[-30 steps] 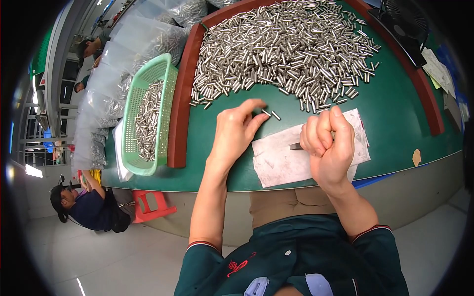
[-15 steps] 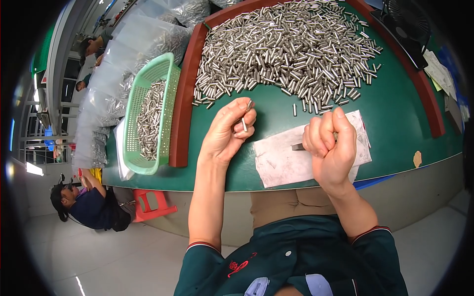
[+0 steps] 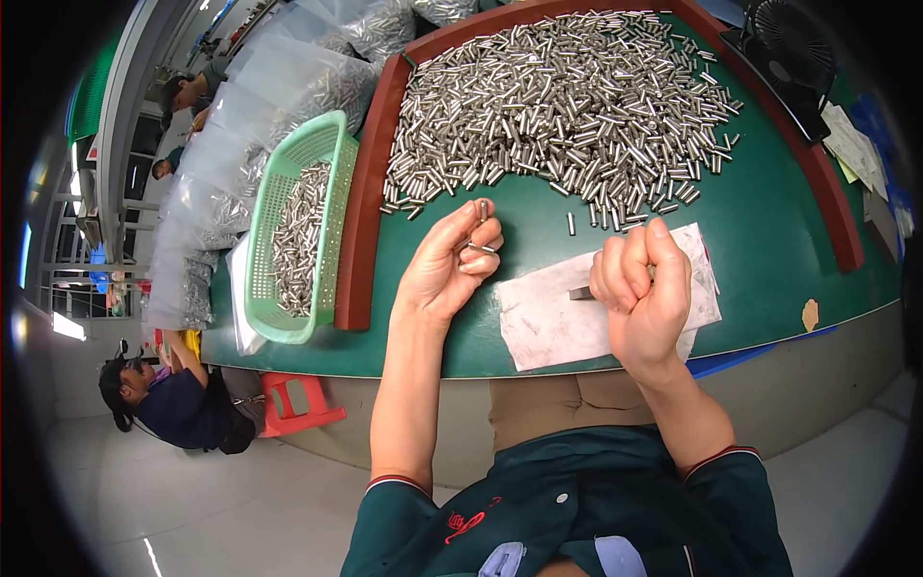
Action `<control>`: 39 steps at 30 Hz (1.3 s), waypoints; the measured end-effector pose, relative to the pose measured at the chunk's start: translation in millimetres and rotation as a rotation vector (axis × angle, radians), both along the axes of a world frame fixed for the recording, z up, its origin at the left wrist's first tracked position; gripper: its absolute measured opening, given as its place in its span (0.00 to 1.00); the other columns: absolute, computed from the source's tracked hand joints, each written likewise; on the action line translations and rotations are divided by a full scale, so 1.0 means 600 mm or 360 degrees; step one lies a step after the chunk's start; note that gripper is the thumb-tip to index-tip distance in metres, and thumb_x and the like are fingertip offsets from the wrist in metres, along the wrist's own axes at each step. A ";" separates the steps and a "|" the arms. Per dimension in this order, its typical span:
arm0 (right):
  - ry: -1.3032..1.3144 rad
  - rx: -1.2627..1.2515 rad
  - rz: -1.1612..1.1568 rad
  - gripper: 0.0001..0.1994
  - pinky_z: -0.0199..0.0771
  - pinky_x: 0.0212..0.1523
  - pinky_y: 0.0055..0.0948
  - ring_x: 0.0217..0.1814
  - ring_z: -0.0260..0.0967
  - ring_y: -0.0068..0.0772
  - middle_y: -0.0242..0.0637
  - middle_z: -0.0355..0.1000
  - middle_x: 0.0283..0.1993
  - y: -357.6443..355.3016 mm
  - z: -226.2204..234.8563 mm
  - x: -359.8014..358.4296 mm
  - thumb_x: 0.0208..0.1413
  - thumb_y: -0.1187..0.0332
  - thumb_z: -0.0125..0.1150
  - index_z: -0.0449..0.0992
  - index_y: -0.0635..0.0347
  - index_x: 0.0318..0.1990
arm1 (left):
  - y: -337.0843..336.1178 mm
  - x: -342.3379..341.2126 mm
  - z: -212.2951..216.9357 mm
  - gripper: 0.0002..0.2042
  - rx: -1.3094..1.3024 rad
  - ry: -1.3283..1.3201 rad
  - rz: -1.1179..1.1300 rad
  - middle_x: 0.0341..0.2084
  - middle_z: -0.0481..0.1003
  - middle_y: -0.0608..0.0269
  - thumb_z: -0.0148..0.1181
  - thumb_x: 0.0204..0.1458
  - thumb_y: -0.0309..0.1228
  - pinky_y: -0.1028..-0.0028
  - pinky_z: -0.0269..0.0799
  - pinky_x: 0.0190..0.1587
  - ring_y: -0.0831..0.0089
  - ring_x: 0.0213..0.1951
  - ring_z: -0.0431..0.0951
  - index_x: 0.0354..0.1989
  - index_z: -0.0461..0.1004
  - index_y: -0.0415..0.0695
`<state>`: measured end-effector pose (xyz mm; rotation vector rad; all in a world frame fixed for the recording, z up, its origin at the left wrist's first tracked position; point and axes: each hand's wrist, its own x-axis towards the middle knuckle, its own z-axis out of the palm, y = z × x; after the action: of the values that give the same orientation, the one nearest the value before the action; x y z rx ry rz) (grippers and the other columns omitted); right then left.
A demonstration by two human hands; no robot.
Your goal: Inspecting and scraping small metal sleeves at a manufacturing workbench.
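Near the middle of the frame, the left hand [image 3: 452, 269] pinches one metal pin [image 3: 484, 211] upright between thumb and fingertips, while a second pin [image 3: 482, 249] lies across its curled lower fingers; the palm is turned up, probably so both stay visible and neither slips out. Right of centre, the right hand [image 3: 642, 288] is clenched, its fingers wrapped around a dark flat piece [image 3: 580, 293] of which only the end pokes out leftward, so I cannot tell its full shape. That fist sits over a creased white sheet [image 3: 538, 332], which perhaps shields the green tabletop [image 3: 461, 358]. The big pin heap [image 3: 558, 106] fills the upper middle, seemingly kept from rolling away by the reddish-brown rails [image 3: 360, 260] at its edges. One loose pin [image 3: 571, 223] stands apart below it. At centre left, outside the rail, a pale green basket [image 3: 281, 329] holds more pins, presumably to keep them separate from the heap.
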<state>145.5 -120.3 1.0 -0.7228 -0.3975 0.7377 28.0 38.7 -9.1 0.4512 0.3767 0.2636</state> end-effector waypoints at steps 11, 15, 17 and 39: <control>0.0084 0.0072 -0.0027 0.21 0.41 0.13 0.19 0.12 0.39 0.17 0.26 0.44 0.10 0.002 -0.003 -0.001 0.59 0.65 0.32 0.49 0.54 0.11 | 0.005 -0.002 0.004 0.10 -0.0506 -0.0271 0.0101 0.16 0.54 0.71 0.36 0.58 0.32 0.84 0.49 0.16 0.83 0.19 0.51 0.28 0.60 0.41; 0.0089 0.0071 -0.0032 0.21 0.41 0.13 0.19 0.12 0.39 0.17 0.26 0.44 0.09 0.002 -0.005 -0.001 0.59 0.65 0.33 0.49 0.54 0.11 | -0.001 0.001 0.004 0.10 -0.0649 -0.0322 0.0108 0.14 0.54 0.71 0.37 0.58 0.33 0.84 0.48 0.15 0.82 0.18 0.51 0.27 0.61 0.42; 0.0092 0.0067 -0.0022 0.21 0.41 0.13 0.19 0.12 0.39 0.17 0.26 0.44 0.09 0.002 -0.005 -0.001 0.59 0.65 0.33 0.49 0.54 0.11 | -0.003 0.000 0.004 0.10 -0.0776 -0.0430 0.0146 0.14 0.54 0.71 0.38 0.57 0.33 0.84 0.47 0.15 0.82 0.17 0.51 0.27 0.61 0.42; 0.0090 0.0062 0.0014 0.21 0.40 0.13 0.19 0.12 0.38 0.17 0.26 0.44 0.09 0.002 -0.002 -0.001 0.59 0.64 0.32 0.49 0.54 0.12 | -0.007 0.008 0.001 0.12 -0.0290 -0.0095 0.0291 0.18 0.59 0.67 0.45 0.55 0.35 0.82 0.54 0.20 0.79 0.21 0.55 0.30 0.66 0.38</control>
<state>144.9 -118.8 0.0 -0.6626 -0.3625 0.7552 32.9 34.8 -8.4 0.2292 0.3804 0.4159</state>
